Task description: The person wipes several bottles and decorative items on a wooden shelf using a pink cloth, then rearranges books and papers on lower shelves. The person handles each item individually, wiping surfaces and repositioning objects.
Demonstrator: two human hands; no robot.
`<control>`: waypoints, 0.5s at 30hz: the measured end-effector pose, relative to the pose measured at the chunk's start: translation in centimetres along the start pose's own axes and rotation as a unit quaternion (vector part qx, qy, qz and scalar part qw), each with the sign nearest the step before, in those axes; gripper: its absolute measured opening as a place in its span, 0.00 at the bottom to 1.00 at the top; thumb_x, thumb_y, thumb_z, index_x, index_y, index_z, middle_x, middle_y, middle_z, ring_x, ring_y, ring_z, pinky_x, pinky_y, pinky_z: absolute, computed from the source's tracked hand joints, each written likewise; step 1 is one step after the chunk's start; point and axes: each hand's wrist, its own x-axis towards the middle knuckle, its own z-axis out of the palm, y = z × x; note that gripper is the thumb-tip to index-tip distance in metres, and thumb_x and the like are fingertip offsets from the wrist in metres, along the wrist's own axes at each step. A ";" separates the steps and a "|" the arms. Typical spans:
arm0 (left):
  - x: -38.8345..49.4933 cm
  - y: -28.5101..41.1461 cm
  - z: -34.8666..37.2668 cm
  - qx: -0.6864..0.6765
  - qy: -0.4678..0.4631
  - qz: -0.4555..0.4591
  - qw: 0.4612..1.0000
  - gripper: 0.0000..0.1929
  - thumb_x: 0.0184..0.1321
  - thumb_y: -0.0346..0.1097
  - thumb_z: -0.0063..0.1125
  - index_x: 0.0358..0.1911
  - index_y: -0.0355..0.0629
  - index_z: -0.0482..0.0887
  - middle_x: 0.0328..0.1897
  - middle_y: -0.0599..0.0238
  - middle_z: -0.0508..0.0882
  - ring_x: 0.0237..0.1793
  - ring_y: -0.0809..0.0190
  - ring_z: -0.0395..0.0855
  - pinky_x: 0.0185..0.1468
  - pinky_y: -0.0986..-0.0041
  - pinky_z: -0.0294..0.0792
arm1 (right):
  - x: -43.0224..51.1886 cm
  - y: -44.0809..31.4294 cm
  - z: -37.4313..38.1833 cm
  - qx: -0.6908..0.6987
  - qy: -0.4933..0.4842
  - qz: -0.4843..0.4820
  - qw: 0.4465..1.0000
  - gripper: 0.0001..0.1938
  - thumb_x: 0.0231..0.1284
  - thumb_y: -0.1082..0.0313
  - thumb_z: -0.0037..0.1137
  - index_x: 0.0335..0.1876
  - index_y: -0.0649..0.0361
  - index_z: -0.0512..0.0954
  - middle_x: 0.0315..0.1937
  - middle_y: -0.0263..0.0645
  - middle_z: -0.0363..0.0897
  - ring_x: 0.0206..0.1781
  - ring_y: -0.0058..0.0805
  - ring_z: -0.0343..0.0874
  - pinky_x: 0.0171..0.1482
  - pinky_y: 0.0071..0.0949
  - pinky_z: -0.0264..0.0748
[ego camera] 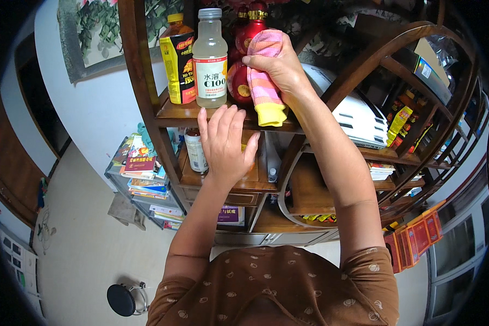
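Observation:
My right hand grips a pink and orange striped sock with a yellow cuff. It holds the cloth in front of a red gourd-shaped bottle and partly hides it; whether the two touch, I cannot tell. Empty, with thumb spread from the fingers, my left hand is at the front edge of the wooden shelf. Just above its fingertips stands a plastic drink bottle of cloudy pale liquid. Left of that is a yellow and black drink bottle with a yellow cap.
On the shelf below stands a white-labelled container, partly behind my left hand. A curved wooden frame rises at the right, near a white louvred appliance. A book rack, a wooden stool and a round black stool occupy the left.

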 end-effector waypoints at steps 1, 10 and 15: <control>0.0 0.0 0.0 -0.002 0.000 -0.001 1.000 0.29 0.51 0.42 0.73 0.56 0.38 0.80 0.60 0.53 0.79 0.66 0.48 0.73 0.78 0.39 0.50 | 0.1 0.2 0.0 0.004 -0.001 0.004 1.000 0.39 0.44 0.77 0.76 0.63 0.60 0.64 0.49 0.40 0.77 0.51 0.31 0.81 0.54 0.33 0.82; 0.0 -0.1 -0.5 -0.012 -0.018 -0.002 1.000 0.30 0.50 0.37 0.72 0.59 0.39 0.79 0.61 0.54 0.79 0.66 0.48 0.73 0.78 0.40 0.49 | -0.2 -0.2 -0.4 0.023 -0.007 0.050 0.998 0.35 0.51 0.77 0.70 0.65 0.60 0.63 0.50 0.39 0.77 0.52 0.30 0.80 0.56 0.33 0.80; 0.3 0.0 -0.9 -0.021 -0.040 0.002 0.999 0.30 0.49 0.35 0.72 0.59 0.39 0.78 0.62 0.54 0.79 0.67 0.48 0.73 0.79 0.42 0.48 | -2.3 0.0 -2.5 -0.050 0.031 -0.033 0.998 0.27 0.60 0.74 0.62 0.65 0.63 0.66 0.54 0.43 0.75 0.56 0.33 0.77 0.63 0.33 0.74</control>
